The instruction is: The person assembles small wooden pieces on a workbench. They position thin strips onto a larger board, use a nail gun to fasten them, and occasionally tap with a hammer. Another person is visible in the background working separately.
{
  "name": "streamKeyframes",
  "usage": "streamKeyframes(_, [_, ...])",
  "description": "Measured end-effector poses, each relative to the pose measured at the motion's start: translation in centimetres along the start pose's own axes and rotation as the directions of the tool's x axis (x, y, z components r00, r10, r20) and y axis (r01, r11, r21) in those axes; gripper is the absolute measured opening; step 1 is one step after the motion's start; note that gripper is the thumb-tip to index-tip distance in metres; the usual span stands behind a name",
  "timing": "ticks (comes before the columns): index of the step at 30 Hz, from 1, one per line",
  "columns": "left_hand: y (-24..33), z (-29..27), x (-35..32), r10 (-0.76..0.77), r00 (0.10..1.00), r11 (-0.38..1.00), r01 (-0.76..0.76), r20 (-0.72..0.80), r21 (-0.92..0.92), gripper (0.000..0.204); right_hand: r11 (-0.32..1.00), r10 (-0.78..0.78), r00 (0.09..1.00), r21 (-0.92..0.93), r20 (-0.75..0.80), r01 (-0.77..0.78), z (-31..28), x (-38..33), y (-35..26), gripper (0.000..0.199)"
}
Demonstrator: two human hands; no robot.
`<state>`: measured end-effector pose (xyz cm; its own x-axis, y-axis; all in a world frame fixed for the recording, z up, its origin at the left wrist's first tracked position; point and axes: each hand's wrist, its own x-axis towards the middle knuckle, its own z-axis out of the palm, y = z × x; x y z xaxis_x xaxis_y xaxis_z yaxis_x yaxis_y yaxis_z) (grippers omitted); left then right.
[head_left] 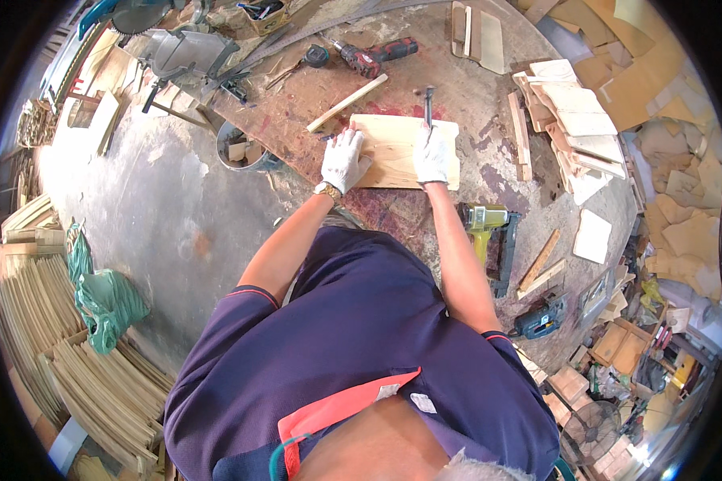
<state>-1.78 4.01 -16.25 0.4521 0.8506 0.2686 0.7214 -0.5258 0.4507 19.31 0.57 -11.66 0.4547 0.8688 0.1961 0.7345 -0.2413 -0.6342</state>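
A pale wooden board (397, 148) lies flat on the worn workbench (457, 88). My left hand (343, 159), in a white glove, presses down on the board's left edge. My right hand (431, 152), also gloved, rests on the board's right part and grips a dark slim tool (428, 103) that stands upright above it. A thin wooden strip (346, 103) lies slantwise just beyond the board.
A red cordless drill (377, 54), a tape measure (317, 56) and a mitre saw (180, 52) sit at the bench's far side. A yellow-green nail gun (489, 232) lies near my right elbow. Stacked wood offcuts (573, 120) fill the right; thin slats (104, 385) pile at lower left.
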Motion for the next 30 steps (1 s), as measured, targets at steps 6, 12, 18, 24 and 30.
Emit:
streamKeyframes(6, [-0.1, 0.3, -0.3, -0.036, 0.998, 0.999, 0.035, 0.061, 0.023, 0.056, 0.992, 0.119, 0.87, -0.095, 0.479, -0.083, 4.0, -1.1, -1.6, 0.035])
streamKeyframes(12, [-0.4, 0.4, -0.3, -0.005, 1.0, 1.0, 0.005, -0.014, 0.002, 0.055, 0.995, -0.002, 0.986, -0.095, 0.166, 0.018, 3.6, -1.3, -2.5, 0.038])
streamKeyframes(18, [-0.3, 0.2, -0.6, -0.004, 1.0, 1.0, 0.004, 0.003, -0.014, 0.056, 0.975, -0.102, 0.963, -0.165, 0.249, 0.146, 2.4, -1.6, -4.0, 0.031])
streamKeyframes(24, [-0.4, 0.4, -0.3, -0.036, 0.996, 0.998, 0.033, 0.079, 0.046, 0.054, 0.975, 0.008, 0.941, -0.213, 0.338, 0.068, 2.5, -2.5, -3.7, 0.036])
streamKeyframes(30, [0.1, 0.1, -0.1, -0.02, 0.999, 0.998, 0.017, 0.043, 0.065, 0.052, 0.985, 0.136, 0.906, -0.154, 0.402, -0.08, 2.9, -4.1, -1.8, 0.042])
